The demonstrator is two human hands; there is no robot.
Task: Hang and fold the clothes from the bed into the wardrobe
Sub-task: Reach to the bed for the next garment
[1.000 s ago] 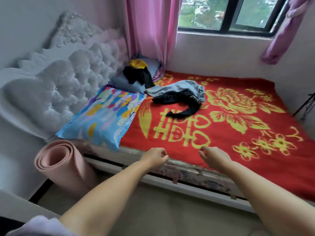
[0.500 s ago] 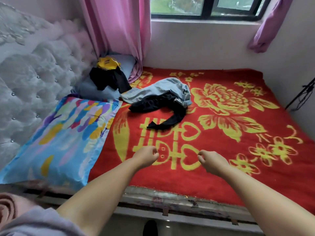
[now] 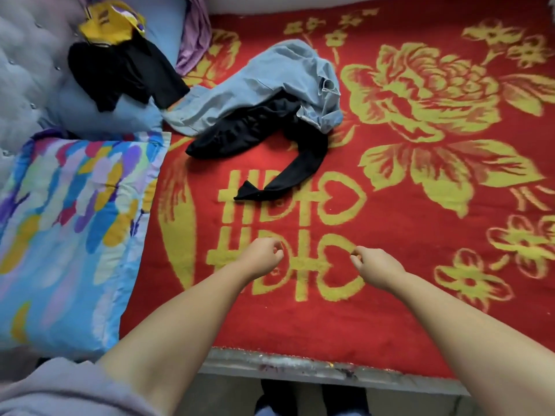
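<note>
I see both arms reaching over the near edge of the bed (image 3: 300, 363), which is covered by a fuzzy red blanket (image 3: 390, 310) with yellow flowers and characters woven in. My left hand (image 3: 260, 256) and right hand (image 3: 375, 267) hover side by side above the blanket's near-middle, apart from each other; the fingers (image 3: 277, 247) of each are loosely curled and grasp nothing.

The clothes lie toward the head end. A crumpled light-blue denim garment (image 3: 270, 82) sits mid-bed, draped over a soft black garment (image 3: 258, 130) whose long narrow end trails toward the hands. Nearer the far left corner, a second black garment (image 3: 123, 73) is slumped on a plain pale-blue pillow (image 3: 99, 115), with a yellow cloth (image 3: 108, 22) bunched on top of it.

Along the left edge lies a flat rectangular pillow (image 3: 69, 229) in a glossy print of blue, yellow, pink and purple strokes. Behind it stands a padded, button-tufted headboard (image 3: 21, 70). A fold of lilac curtain (image 3: 195, 31) touches the blanket's far edge.
</note>
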